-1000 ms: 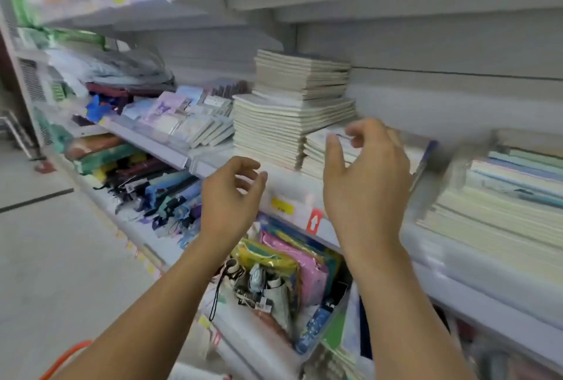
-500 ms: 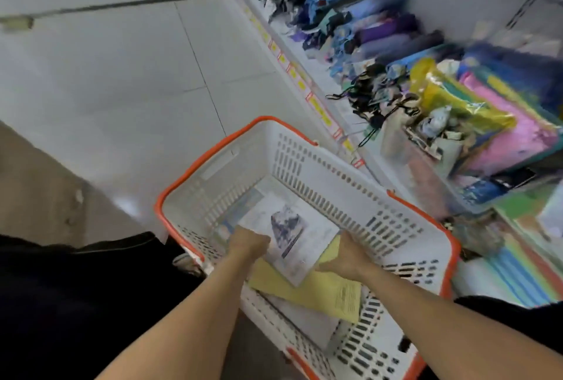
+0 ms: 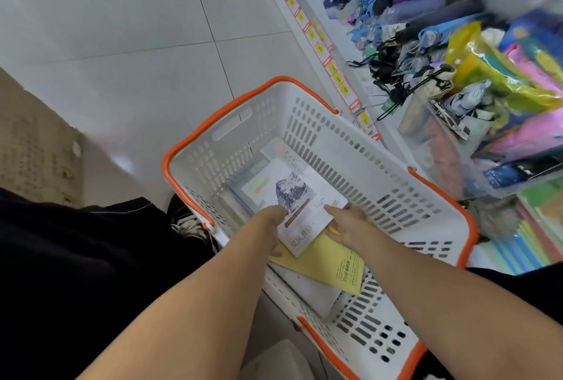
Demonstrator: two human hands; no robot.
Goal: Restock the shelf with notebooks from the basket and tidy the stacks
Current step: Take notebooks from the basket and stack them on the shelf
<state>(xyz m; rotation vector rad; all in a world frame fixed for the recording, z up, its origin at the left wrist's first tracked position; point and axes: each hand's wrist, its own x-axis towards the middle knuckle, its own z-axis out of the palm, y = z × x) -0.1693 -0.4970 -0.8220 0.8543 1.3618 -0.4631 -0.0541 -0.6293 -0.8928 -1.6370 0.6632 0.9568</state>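
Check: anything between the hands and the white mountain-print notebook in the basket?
Nothing visible. The left hand and right hand already hold the white mountain-print notebook, which lies topmost over a yellow booklet in the white orange-rimmed basket.

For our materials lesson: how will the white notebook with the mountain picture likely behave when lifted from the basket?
The white notebook looks thin and flat, so it is probably light and may flex. Its cover looks smooth, so it could slide off the yellow notebook. The left hand and right hand at opposite edges should steady it.
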